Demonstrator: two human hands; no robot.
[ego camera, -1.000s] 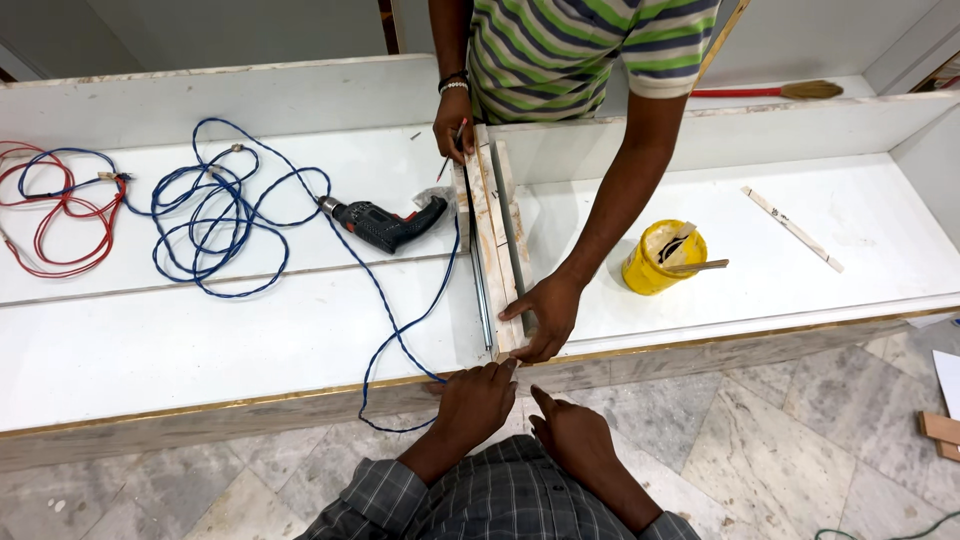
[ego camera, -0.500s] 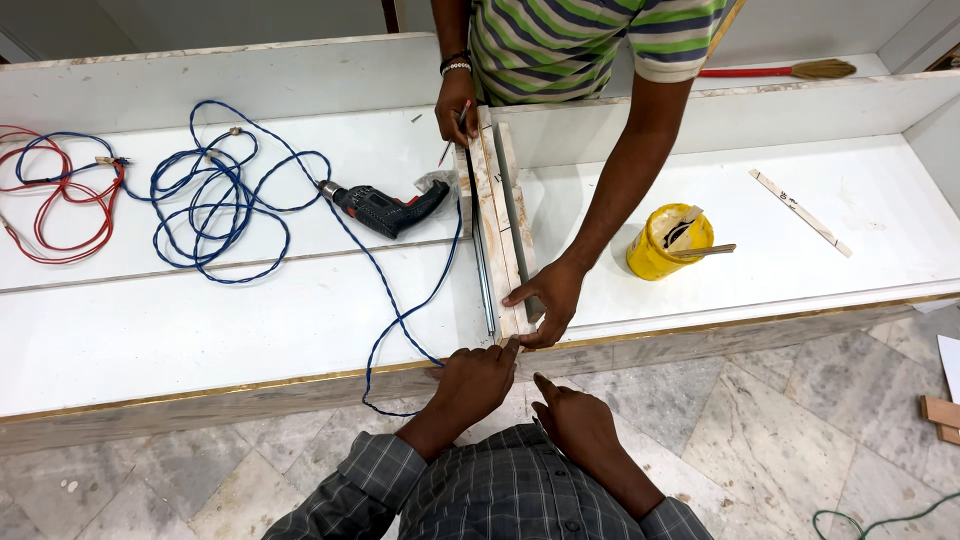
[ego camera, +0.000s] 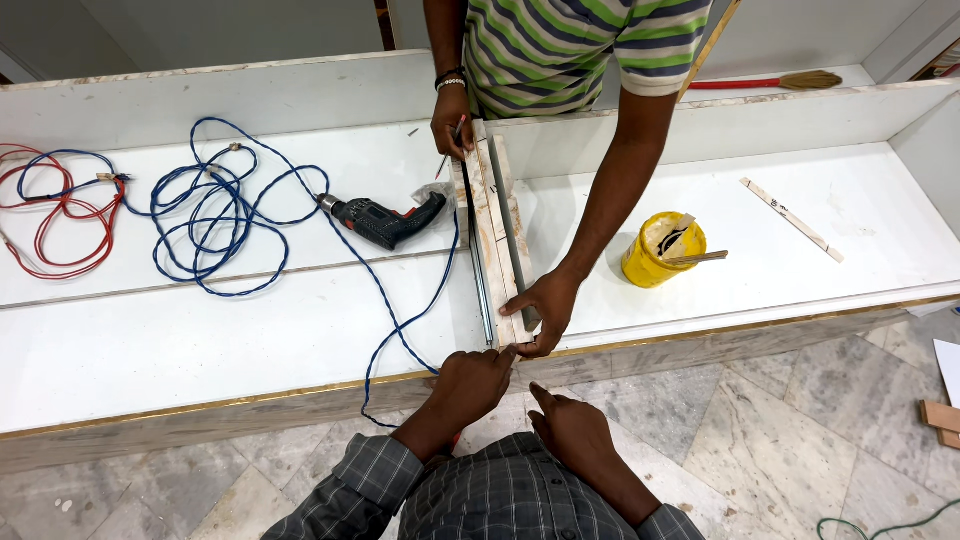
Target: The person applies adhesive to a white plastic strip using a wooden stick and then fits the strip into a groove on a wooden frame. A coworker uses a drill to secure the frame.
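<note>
A narrow wooden divider strip (ego camera: 496, 215) with a grey metal rail stands across a long white cabinet (ego camera: 200, 350). My left hand (ego camera: 474, 380) touches the strip's near end with its fingertips. My right hand (ego camera: 566, 428) hovers just below the cabinet's front edge, one finger pointing up, holding nothing. A person in a striped shirt stands opposite; one of their hands (ego camera: 542, 308) presses the strip's near end and the other hand (ego camera: 452, 122) holds its far end together with a thin tool.
A dark power drill (ego camera: 385, 221) lies left of the strip, its blue cable (ego camera: 215, 215) coiled beside red wire (ego camera: 60, 215). A yellow tub (ego camera: 663, 250) with a stick and a loose white strip (ego camera: 792, 219) lie on the right. Marble floor below.
My left hand has crept up to the strip's near end and now touches it. My right hand has stayed low. The other person's hands keep holding the strip.
</note>
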